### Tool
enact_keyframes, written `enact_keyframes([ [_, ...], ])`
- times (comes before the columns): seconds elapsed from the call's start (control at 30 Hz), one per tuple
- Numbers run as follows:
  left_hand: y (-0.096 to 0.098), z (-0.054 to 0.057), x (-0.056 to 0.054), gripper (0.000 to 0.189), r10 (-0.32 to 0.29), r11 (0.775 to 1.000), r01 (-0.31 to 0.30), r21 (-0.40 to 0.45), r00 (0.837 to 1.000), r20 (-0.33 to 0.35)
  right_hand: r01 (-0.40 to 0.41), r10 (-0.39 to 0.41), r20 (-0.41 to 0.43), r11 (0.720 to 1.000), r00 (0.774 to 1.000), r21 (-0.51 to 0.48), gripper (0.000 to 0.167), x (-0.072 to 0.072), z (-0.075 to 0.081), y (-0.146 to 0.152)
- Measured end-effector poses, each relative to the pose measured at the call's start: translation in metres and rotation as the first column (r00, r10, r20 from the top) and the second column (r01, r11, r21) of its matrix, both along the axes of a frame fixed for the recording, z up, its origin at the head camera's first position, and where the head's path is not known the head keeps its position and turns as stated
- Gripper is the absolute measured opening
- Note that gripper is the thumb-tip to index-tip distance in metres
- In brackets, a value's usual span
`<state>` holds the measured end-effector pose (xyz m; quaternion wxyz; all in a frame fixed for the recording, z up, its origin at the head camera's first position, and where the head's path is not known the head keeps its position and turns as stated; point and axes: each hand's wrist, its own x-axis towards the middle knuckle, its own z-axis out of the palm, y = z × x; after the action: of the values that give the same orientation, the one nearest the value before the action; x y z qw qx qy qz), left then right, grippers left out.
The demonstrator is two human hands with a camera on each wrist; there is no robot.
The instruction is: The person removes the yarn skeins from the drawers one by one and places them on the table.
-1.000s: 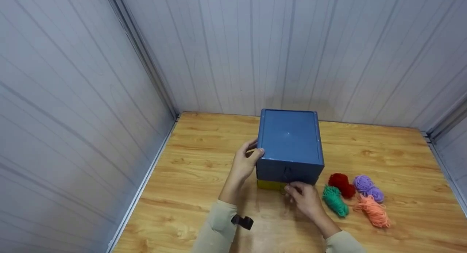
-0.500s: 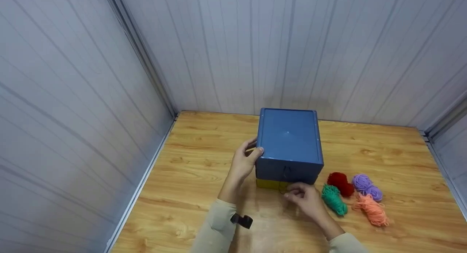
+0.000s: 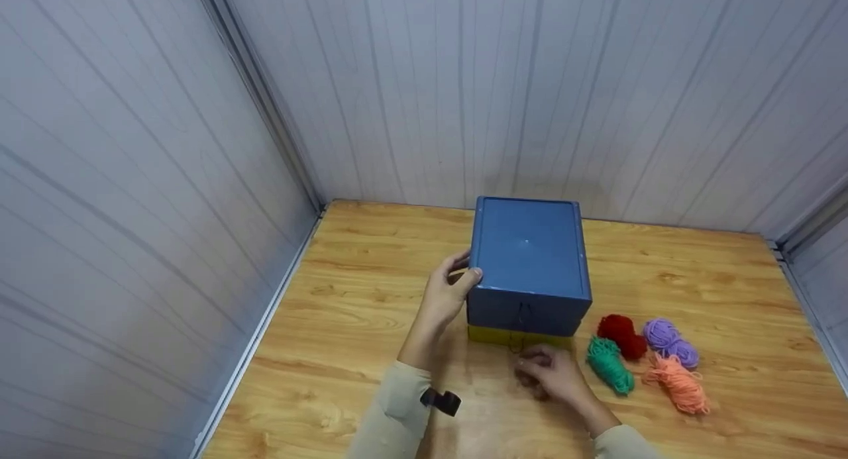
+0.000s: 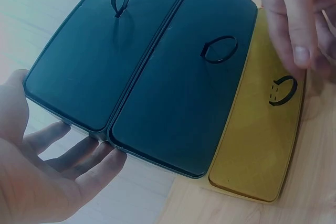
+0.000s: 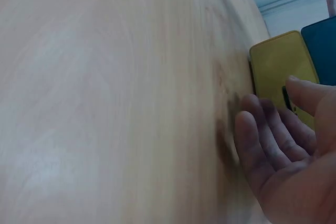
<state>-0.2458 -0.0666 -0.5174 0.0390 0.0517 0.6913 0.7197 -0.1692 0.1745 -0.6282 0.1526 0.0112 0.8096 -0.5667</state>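
A drawer cabinet with a blue top [image 3: 530, 247] stands on the table. In the left wrist view its front has two dark blue drawers [image 4: 178, 85] and a yellow drawer [image 4: 254, 124] at the bottom, each with a black loop handle. My left hand [image 3: 445, 293] rests against the cabinet's left side, with the thumb on the top edge. Just in front of the yellow drawer is my right hand [image 3: 553, 374], apart from the loop [image 4: 286, 92], its fingers loosely bent with nothing between them.
To the right of the cabinet lie several small yarn skeins: red [image 3: 621, 336], green [image 3: 609, 366], purple [image 3: 670, 343] and orange [image 3: 681, 384]. Pale panel walls [image 3: 411, 101] enclose the wooden table [image 3: 358, 293] at the back and sides.
My right hand has let go of the yellow drawer's loop handle and drawn back a little towards me. The left hand and the cabinet stay in place.
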Motion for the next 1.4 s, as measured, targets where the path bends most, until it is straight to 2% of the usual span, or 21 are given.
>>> enact_keyframes([
  [0.2, 0.0003, 0.0022, 0.0002, 0.053, -0.005, 1.000, 0.005, 0.000, 1.000, -0.017, 0.016, -0.003, 0.133, 0.995, 0.991, -0.094, 0.041, -0.0052, -0.0013, -0.0002],
  [0.37, 0.0001, 0.0022, 0.0009, 0.052, -0.003, 1.000, 0.003, -0.007, 1.000, -0.019, 0.052, -0.028, 0.183, 0.990, 0.983, -0.131, 0.040, -0.0077, -0.0011, -0.0035],
  [0.57, 0.0001, 0.0023, 0.0014, 0.053, 0.002, 1.000, -0.002, -0.006, 1.000, -0.010, 0.073, -0.052, 0.156, 0.989, 0.986, -0.128, 0.040, -0.0068, -0.0015, -0.0046],
  [0.67, 0.0000, 0.0013, 0.0009, 0.053, 0.000, 1.000, 0.000, 0.007, 1.000, -0.012, 0.059, -0.040, 0.148, 0.991, 0.988, -0.121, 0.039, -0.0071, -0.0023, -0.0034],
  [0.9, -0.0003, -0.0001, 0.0004, 0.051, 0.013, 1.000, -0.013, -0.003, 1.000, -0.013, 0.028, -0.021, 0.071, 0.996, 0.997, -0.088, 0.034, -0.0081, -0.0029, -0.0029],
  [1.13, -0.0005, -0.0007, 0.0000, 0.051, 0.016, 1.000, -0.016, 0.000, 1.000, -0.019, 0.028, -0.022, 0.063, 0.995, 0.998, -0.100, 0.038, -0.0053, 0.0026, -0.0051],
  [1.4, 0.0004, -0.0015, 0.0003, 0.053, 0.011, 1.000, -0.011, -0.008, 1.000, -0.014, 0.048, -0.046, 0.037, 0.997, 0.998, -0.063, 0.036, -0.0035, 0.0015, -0.0059],
])
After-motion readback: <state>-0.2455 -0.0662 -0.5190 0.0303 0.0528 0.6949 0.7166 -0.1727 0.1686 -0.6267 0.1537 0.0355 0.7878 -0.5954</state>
